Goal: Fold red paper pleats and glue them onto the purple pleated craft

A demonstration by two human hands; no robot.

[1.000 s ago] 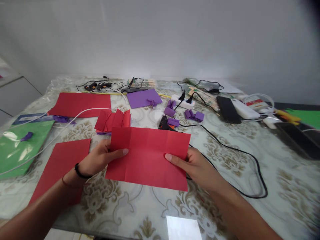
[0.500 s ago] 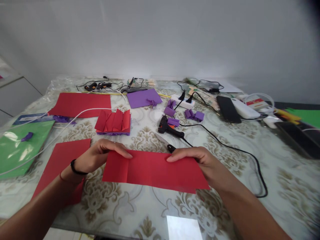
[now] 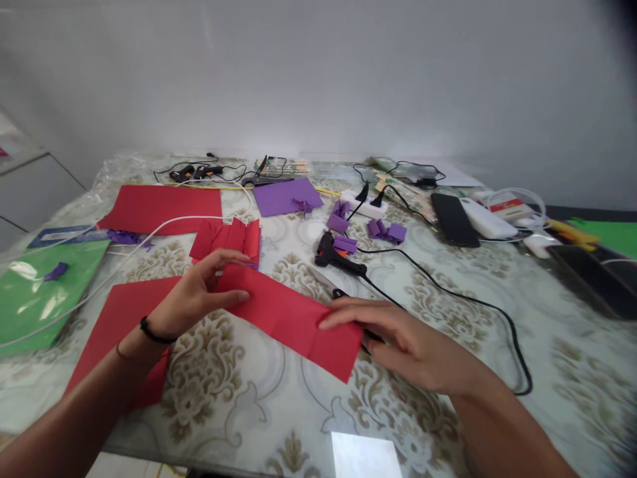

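A creased strip of red paper [image 3: 283,311] is held slantwise above the table, its right end nearer to me. My left hand [image 3: 202,292] grips its upper left end between thumb and fingers. At the lower right end, my right hand [image 3: 398,335] has its fingers on top of the strip and the thumb beneath. Scissors [image 3: 323,280] lie just beyond the right hand, their handle partly covered by it. Behind the left hand sits a stack of folded red and purple paper pieces [image 3: 229,239]. A larger red sheet [image 3: 119,332] lies under my left forearm.
A black glue gun [image 3: 343,255] lies beyond the scissors, its cable looping right. Purple folded pieces [image 3: 387,231] surround a white power strip [image 3: 365,202]. Phones [image 3: 454,219] lie at right. A green packet [image 3: 60,292], a red sheet [image 3: 164,207] and a purple sheet [image 3: 279,196] lie left and behind.
The red strip has turned from nearly level to slanting, its left end raised away from me. My left hand has moved up and my right hand has shifted its hold towards the right end.
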